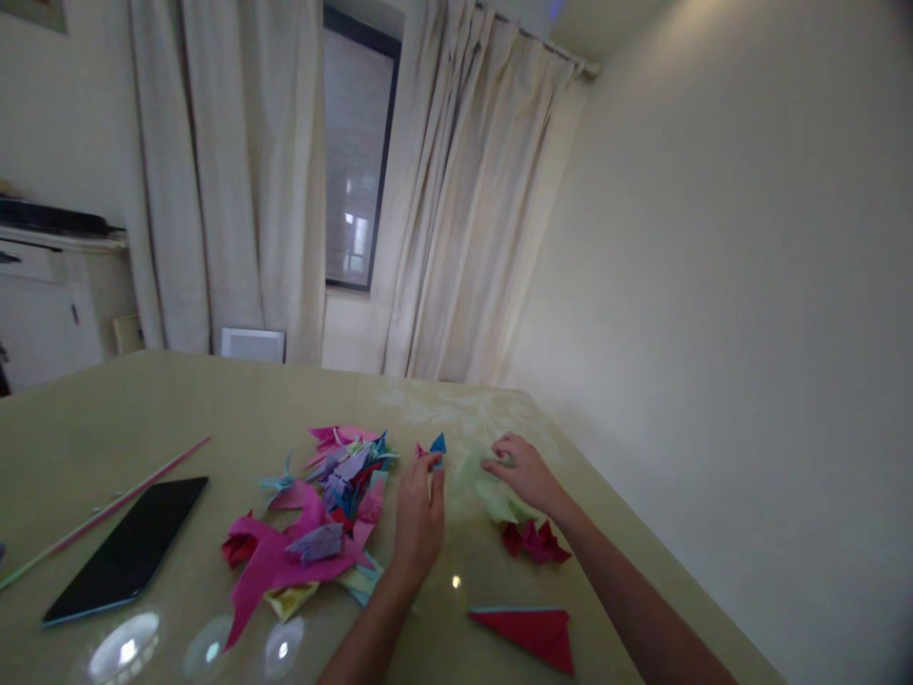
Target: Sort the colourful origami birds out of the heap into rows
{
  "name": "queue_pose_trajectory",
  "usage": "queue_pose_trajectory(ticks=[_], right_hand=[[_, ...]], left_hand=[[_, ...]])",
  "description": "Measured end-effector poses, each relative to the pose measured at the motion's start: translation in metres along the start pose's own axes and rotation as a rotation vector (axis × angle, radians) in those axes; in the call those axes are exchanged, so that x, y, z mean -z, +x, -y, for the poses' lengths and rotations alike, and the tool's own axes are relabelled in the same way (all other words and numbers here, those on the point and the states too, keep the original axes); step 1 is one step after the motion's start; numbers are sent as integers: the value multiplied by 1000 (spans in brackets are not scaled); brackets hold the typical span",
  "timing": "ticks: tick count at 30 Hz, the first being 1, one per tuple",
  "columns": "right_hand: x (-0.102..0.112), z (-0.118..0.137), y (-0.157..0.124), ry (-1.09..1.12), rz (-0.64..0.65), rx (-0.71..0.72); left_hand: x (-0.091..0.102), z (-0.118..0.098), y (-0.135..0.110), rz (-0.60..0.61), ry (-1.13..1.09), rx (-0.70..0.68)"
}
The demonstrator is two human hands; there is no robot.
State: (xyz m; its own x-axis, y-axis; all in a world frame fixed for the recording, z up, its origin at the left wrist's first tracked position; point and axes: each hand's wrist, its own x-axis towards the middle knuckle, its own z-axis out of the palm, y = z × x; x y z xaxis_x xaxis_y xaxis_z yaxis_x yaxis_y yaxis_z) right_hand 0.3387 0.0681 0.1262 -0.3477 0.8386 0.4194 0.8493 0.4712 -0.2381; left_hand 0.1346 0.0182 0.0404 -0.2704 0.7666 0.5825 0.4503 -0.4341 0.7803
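My left hand [419, 518] is at the middle of the table, its fingers closed around a small folded blue paper [438, 443]. A bit of pink paper [419, 450] shows beside those fingertips. Pinched in my right hand [526, 471] is a pale green paper [492, 495], partly covered by the fingers. Crimson folded paper [538, 542] lies under my right wrist. Nearer to me, a flat red paper triangle [534, 633] rests between my forearms. Left of my left hand spreads a heap of colourful folded papers [346, 476], with a large magenta piece [292, 552] at its front.
A black tablet [128, 552] lies on the glossy table [235, 400] at the left, beside a long thin pink and green stick [121, 499]. A wall [699, 285] runs along the table's right side. Curtains [235, 171] and a window [357, 152] stand behind.
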Motion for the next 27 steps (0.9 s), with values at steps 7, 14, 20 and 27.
queue_pose_trajectory(ticks=[7,14,20,27], right_hand=[[0,-20,53,-272,-232,-127],[-34,-29,69,-327,86,11],[-71,11,58,-293,188,130],[-105,60,62,-305,284,161]], left_hand=[[50,8,23,-110,708,-41],[77,28,25,-45,1106,145],[75,29,29,44,1068,125],[73,29,31,-23,950,65]])
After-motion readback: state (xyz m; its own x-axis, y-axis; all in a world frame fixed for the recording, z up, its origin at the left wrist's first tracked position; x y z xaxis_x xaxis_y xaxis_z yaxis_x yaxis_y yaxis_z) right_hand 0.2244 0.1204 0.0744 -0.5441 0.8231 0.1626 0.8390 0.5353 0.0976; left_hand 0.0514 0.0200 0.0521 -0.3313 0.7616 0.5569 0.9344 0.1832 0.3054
